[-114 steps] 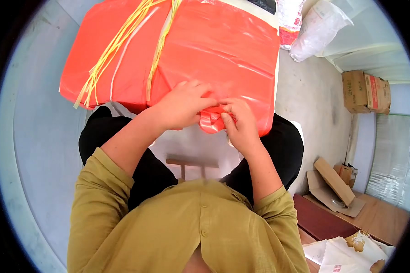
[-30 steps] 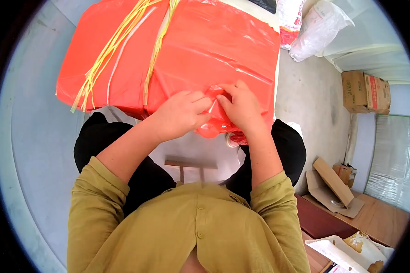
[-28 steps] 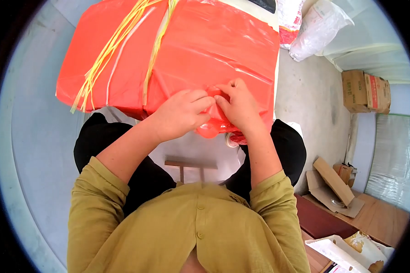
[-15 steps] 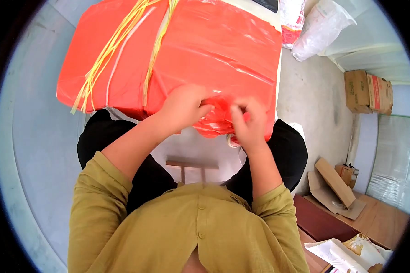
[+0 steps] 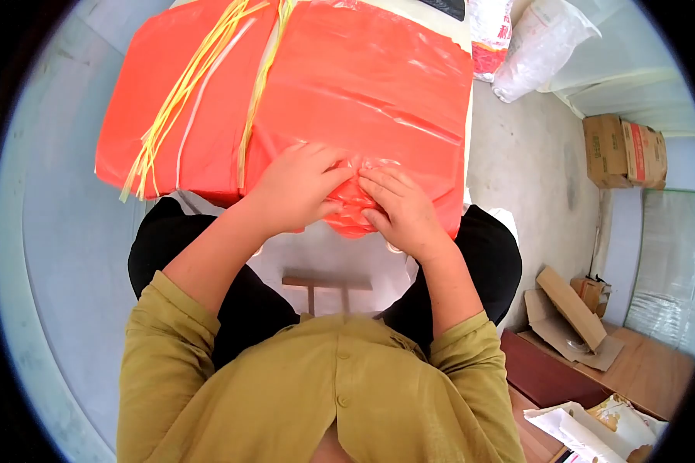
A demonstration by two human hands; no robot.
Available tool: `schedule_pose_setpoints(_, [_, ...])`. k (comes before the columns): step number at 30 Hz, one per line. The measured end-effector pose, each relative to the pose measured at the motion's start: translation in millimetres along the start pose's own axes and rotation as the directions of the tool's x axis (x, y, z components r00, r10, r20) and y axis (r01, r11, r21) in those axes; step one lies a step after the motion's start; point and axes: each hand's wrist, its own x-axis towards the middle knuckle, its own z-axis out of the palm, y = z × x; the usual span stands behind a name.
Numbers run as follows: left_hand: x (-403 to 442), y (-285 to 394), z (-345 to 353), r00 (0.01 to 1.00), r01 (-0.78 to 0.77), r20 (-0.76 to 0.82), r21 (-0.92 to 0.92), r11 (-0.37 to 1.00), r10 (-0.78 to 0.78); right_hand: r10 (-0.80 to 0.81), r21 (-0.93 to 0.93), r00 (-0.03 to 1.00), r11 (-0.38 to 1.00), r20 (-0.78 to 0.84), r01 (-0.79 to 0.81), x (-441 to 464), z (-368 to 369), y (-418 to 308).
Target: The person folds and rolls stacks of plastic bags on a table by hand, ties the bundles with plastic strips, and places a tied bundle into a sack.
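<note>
Red plastic bags (image 5: 363,100) lie flat in a broad stack across a table in front of me. At the near edge, the plastic is bunched into shiny wrinkles between my hands. My left hand (image 5: 301,185) grips this bunched part from the left, its thumb and fingers on the plastic. From the right, my right hand (image 5: 405,208) holds the same part, with the fingers laid over the top and the thumb lower down. The fingertips of both hands nearly meet. Yellow strips (image 5: 185,92) lie over the red plastic to the left, beside a thin white strip (image 5: 201,96).
White sacks (image 5: 544,46) stand on the floor at the far right. A closed cardboard box (image 5: 622,154) is by the right wall. Flattened cardboard (image 5: 567,316) lies on a wooden surface (image 5: 656,374) at lower right. A wooden bar (image 5: 326,283) shows between my legs.
My hands, raised and pinching the red plastic before, are now lower and flatter on it. Their fingers have straightened. The view has shifted slightly.
</note>
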Motion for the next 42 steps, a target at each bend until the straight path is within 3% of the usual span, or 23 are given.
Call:
schedule_pose_setpoints(5, [-2,-8,2,0.999,-0.041,0.022,0.111,0.993,0.038,0.008,-0.047,0.998,0.999,0.063,-0.006,6,-8,0])
schedule_pose_setpoints(11, [5,-11,-5,0.997,0.032,0.073,0.079,0.996,-0.038,-0.015,-0.172,0.999,0.985,-0.048,0.007,4,4,10])
schedule_pose_setpoints(14, [5,-11,-14,0.996,0.088,0.001,-0.026,0.996,-0.088,0.168,-0.106,0.985,0.981,0.022,-0.165,13,-13,-2])
schedule_pose_setpoints(17, [-5,-18,-29,0.986,0.163,-0.026,-0.051,0.985,-0.165,0.335,0.036,0.915,0.936,0.226,-0.351,18,-45,-12])
schedule_pose_setpoints(20, [-13,-14,-58,0.840,0.542,0.288,-0.402,0.738,-0.460,0.310,0.143,0.863,0.908,0.399,-0.393,23,-68,3])
schedule_pose_setpoints(22, [-15,-15,-57,0.796,0.604,0.267,-0.391,0.694,-0.543,0.286,0.223,0.842,0.880,0.457,-0.420,26,-68,24])
schedule_pose_setpoints(25, [-11,-20,-54,0.746,0.665,0.230,-0.305,0.681,-0.625,0.526,0.080,0.672,0.753,0.521,-0.653,45,-63,44])
schedule_pose_setpoints(26, [-9,-23,-51,0.734,0.679,0.219,-0.265,0.684,-0.644,0.495,0.106,0.750,0.800,0.439,-0.590,43,-53,57])
schedule_pose_setpoints(29, [-12,-33,-35,0.752,0.657,0.108,-0.212,0.724,-0.650,0.446,0.117,0.833,0.856,0.326,-0.504,42,-37,76])
schedule_pose_setpoints(32, [2,-19,-41,0.699,0.709,0.120,0.013,0.705,-0.705,0.588,-0.020,0.789,0.804,0.179,-0.595,44,-33,53])
schedule_pose_setpoints(35, [-1,-22,-32,0.763,0.632,0.085,0.109,0.767,-0.641,0.418,-0.236,0.889,0.860,-0.185,-0.453,22,-17,52])
schedule_pose_setpoints(38, [-3,-18,-25,0.767,0.606,0.088,0.224,0.763,-0.635,0.275,-0.465,0.957,0.838,-0.095,-0.287,6,-28,32])
schedule_pose_setpoints(41, [-5,-15,-25,0.765,0.602,0.112,0.226,0.766,-0.635,0.150,-0.145,0.988,0.977,-0.033,-0.153,-21,-30,19])
schedule_pose_setpoints(42, [-7,-15,-26,0.787,0.582,0.118,0.183,0.792,-0.605,0.166,-0.221,0.986,0.962,0.003,-0.162,-26,-34,11])
